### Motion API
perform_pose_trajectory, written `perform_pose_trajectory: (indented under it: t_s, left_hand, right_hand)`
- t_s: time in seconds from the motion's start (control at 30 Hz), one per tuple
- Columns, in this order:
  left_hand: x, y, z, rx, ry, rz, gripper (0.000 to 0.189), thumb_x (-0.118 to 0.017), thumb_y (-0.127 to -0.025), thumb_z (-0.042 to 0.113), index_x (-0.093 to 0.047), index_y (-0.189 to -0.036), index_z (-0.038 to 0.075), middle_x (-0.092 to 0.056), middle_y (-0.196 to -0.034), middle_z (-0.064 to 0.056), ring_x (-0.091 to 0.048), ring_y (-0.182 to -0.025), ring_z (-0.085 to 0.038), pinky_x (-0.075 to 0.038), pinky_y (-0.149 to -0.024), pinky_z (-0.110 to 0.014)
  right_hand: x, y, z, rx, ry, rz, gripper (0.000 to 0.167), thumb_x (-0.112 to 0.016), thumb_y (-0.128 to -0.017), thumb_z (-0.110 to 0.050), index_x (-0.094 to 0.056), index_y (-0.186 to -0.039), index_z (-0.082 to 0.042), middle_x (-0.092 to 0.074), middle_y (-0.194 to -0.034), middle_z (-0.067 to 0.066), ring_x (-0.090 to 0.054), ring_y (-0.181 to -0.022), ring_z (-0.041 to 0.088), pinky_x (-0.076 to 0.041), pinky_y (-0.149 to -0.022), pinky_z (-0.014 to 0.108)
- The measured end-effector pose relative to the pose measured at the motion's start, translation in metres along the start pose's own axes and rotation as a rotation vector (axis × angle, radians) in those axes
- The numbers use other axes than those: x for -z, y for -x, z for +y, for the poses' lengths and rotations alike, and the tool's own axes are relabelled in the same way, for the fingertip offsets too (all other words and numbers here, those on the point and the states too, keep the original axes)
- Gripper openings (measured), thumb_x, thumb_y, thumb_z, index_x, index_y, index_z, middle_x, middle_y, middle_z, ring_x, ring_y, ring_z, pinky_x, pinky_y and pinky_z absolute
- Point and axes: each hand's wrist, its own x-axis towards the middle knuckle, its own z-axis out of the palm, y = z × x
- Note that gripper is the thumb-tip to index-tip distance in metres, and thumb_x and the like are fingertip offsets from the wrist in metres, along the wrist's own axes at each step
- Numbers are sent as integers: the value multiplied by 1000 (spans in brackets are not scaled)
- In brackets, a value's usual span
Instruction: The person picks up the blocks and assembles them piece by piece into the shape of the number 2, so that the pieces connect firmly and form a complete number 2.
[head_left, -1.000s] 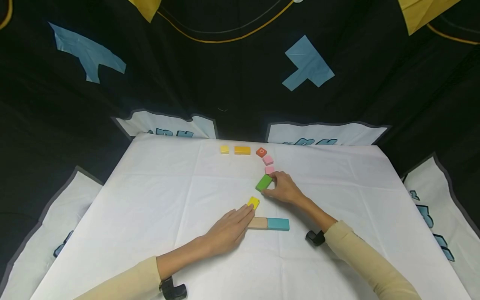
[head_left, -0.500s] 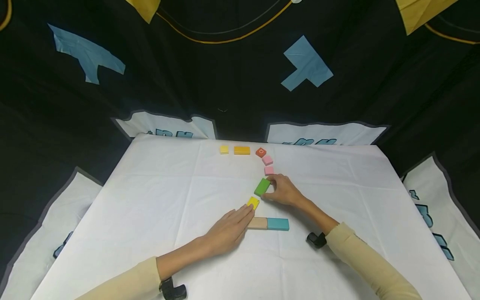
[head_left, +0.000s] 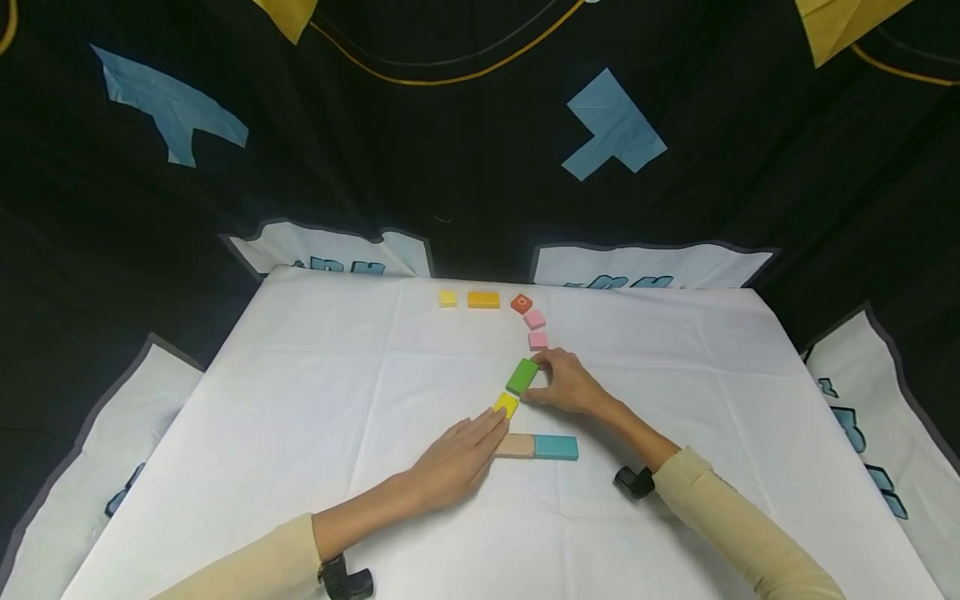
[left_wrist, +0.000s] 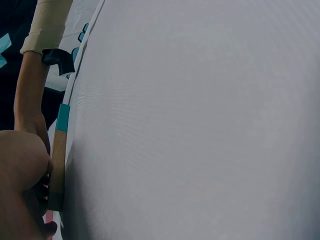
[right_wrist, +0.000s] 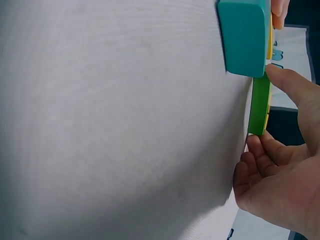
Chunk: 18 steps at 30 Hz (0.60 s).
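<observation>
In the head view my right hand (head_left: 566, 385) pinches a green block (head_left: 522, 377) between thumb and fingers, flat on the table. The green block's near end sits right by a small yellow block (head_left: 508, 402); I cannot tell whether they touch. My left hand (head_left: 459, 460) lies with straight fingers, its fingertips on the yellow block and partly covering it. Just below are a bare wooden block (head_left: 516, 446) and a teal block (head_left: 557, 447), end to end; the left hand hides the wooden one's left end. The right wrist view shows the green block (right_wrist: 258, 107) beyond the teal block (right_wrist: 245, 37).
Farther back on the white-covered table (head_left: 300, 375), a curve of spaced blocks runs: pale yellow (head_left: 447, 298), orange-yellow (head_left: 483, 300), red (head_left: 521, 303), then two pink blocks, the upper pink block (head_left: 535, 319) and the lower pink block (head_left: 537, 341). A black curtain (head_left: 480, 167) hangs behind.
My right hand has slid the green block toward me and slightly left, away from the lower pink block and up to the yellow one. The left hand has stayed in place.
</observation>
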Motion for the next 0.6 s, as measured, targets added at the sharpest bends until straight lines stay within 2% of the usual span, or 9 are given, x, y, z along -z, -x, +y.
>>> perform_pose_trajectory:
  t_s: [0.6]
  left_hand:
    - [3,0,1,-2,6,-1,50,-44,-107,19,-37,-152,-1,-30,-160,-16,-27,-147,-29,-30,-115,-46]
  right_hand:
    - [1,0,1,41,32,-5,61,-86,-77,-31,-61,-125,-1,-61,-113,8,-52,-104,25,-49,-93,42]
